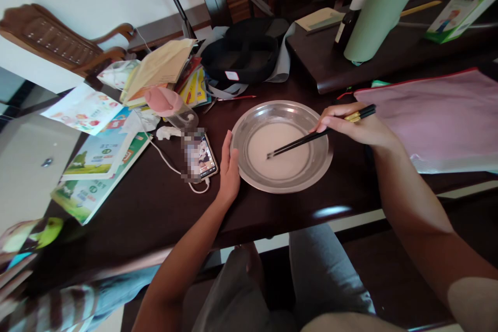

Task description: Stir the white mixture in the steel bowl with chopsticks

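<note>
A round metal basin [285, 185] stands on the dark table with a whitish liquid [286, 166] in its middle. My left hand [229, 168] lies against the basin's left rim, its fingers stretched out along the edge. In my right hand [346, 122], over the right rim, is a pair of black chopsticks [299, 142] with gold bands near the top. They slant down to the left, and their tips are at the liquid. The fingers of my right hand are wrapped round the upper part of the chopsticks.
Left of the basin lie a plugged-in phone [204, 155], a pink-lided bottle [167, 101] and several books [97, 166]. A black bag [241, 52] sits behind. To the right are a pink mesh pouch [436, 119], a green cylinder [385, 10] and a carton [459, 8]. Another person's striped sleeve [58, 306] shows lower left.
</note>
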Action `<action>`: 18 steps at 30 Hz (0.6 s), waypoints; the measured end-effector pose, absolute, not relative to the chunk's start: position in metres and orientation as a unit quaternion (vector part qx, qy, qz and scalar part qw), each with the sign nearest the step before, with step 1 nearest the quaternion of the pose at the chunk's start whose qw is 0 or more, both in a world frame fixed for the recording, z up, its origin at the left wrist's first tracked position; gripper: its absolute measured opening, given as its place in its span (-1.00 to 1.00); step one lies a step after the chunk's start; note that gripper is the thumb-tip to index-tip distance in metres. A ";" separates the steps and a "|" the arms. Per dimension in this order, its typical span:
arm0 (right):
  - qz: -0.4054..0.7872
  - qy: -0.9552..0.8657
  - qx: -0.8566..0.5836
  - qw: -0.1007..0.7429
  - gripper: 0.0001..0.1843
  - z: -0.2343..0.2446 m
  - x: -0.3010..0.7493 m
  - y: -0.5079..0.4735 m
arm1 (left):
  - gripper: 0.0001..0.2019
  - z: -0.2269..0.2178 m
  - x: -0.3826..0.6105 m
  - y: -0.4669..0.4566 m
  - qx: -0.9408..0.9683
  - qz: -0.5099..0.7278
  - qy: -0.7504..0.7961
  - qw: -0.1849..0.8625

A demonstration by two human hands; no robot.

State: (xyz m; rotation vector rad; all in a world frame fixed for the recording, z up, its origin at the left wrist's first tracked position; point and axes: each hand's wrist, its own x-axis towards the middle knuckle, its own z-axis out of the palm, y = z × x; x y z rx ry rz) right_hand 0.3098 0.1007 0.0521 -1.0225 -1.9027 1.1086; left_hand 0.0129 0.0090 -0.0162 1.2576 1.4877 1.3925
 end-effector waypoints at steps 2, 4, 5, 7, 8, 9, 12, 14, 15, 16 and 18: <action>0.409 -0.737 -0.402 0.358 -0.71 0.051 0.308 0.102 | -0.38 -0.017 0.013 0.009 0.490 0.542 0.577 0.365; 0.383 -0.715 -0.432 0.393 -0.70 0.051 0.312 0.105 | -0.38 -0.017 0.012 0.010 0.490 0.543 0.576 0.366; 0.374 -0.700 -0.445 0.414 -0.68 0.050 0.315 0.106 | -0.39 -0.018 0.012 0.010 0.490 0.543 0.575 0.366; 0.378 -0.674 -0.451 0.446 -0.65 0.051 0.321 0.109 | -0.39 -0.019 0.011 0.010 0.487 0.544 0.575 0.368; 0.390 -0.669 -0.444 0.451 -0.63 0.051 0.323 0.109 | -0.39 -0.019 0.010 0.010 0.486 0.545 0.575 0.370; 0.403 -0.671 -0.435 0.445 -0.61 0.051 0.324 0.108 | -0.39 -0.019 0.010 0.010 0.485 0.545 0.574 0.372; 0.429 -0.711 -0.406 0.381 -0.63 0.051 0.317 0.103 | -0.38 -0.019 0.010 0.009 0.485 0.546 0.573 0.373; 0.425 -0.736 -0.395 0.349 -0.67 0.051 0.311 0.101 | -0.37 -0.018 0.010 0.008 0.489 0.543 0.574 0.370; 0.416 -0.741 -0.397 0.348 -0.68 0.051 0.309 0.101 | -0.38 -0.017 0.011 0.008 0.490 0.542 0.575 0.368; 0.405 -0.738 -0.405 0.357 -0.69 0.050 0.309 0.102 | -0.38 -0.017 0.011 0.008 0.491 0.540 0.577 0.367; 0.374 -0.717 -0.434 0.398 -0.69 0.050 0.312 0.105 | -0.39 -0.016 0.010 0.008 0.490 0.539 0.577 0.369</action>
